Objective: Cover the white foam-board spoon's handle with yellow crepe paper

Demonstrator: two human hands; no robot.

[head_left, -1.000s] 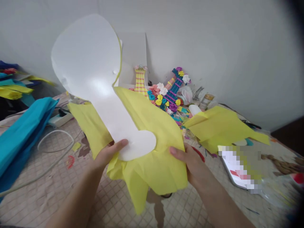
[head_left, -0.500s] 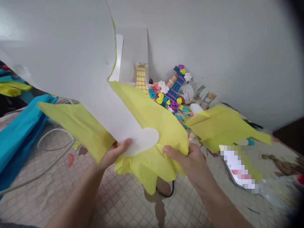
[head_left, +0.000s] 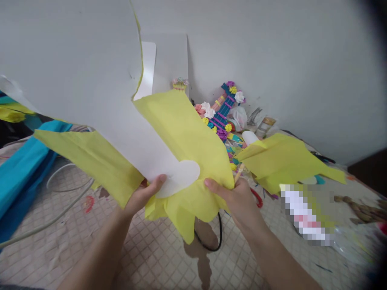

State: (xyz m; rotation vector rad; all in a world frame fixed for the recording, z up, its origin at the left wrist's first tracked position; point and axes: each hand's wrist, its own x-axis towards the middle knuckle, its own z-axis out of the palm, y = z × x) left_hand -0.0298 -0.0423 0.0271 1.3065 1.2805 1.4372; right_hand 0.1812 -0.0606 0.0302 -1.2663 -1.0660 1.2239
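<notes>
The big white stiff card shape (head_left: 130, 133), with a narrow neck and a round tip, is up over the near middle of the table (head_left: 151, 262), its wide part leaning toward the left edge; thin soft yellow paper (head_left: 196, 133) sticks out on both sides of the neck; the left hand (head_left: 141, 197) pinches card and paper together, thumb on the white; the right hand (head_left: 242, 201) nips the yellow paper just beside the tip; a thin yellow rim runs along the wide part, so that edge looks done; round the neck and tip the paper is loose and wavy, so that part looks undone; another yellow paper sheet (head_left: 284, 157) lies toward the far right corner; folded bright blue paper (head_left: 27, 161) lies by the left edge.
</notes>
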